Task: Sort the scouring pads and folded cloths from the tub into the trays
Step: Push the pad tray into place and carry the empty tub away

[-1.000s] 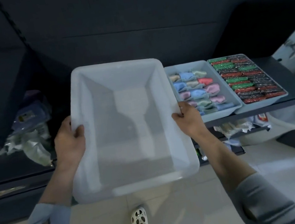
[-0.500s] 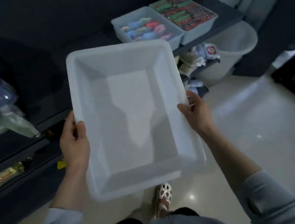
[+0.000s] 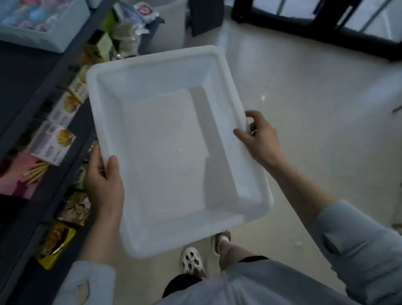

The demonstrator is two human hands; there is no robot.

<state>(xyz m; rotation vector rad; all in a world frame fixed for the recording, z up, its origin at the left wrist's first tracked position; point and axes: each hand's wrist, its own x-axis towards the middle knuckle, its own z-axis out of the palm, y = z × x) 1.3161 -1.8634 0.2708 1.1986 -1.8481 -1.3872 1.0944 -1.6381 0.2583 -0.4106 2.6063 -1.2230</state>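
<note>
Head view: left hand (image 3: 104, 184) and right hand (image 3: 261, 137) clamp tub (image 3: 166, 142) rims above bare floor (image 3: 320, 111).

We hold both arms stretched forward and a little down, in grey sleeves pushed up so the forearms are bare. Our left hand (image 3: 103, 179) grips the left rim of the white tub (image 3: 166, 142), with the thumb lying over the top of the rim and the fingers hidden under it. Our right hand (image 3: 261, 137) grips the opposite rim in the same way (thumb on top, fingers curled round the outer edge). Both wrists are almost straight.
</note>
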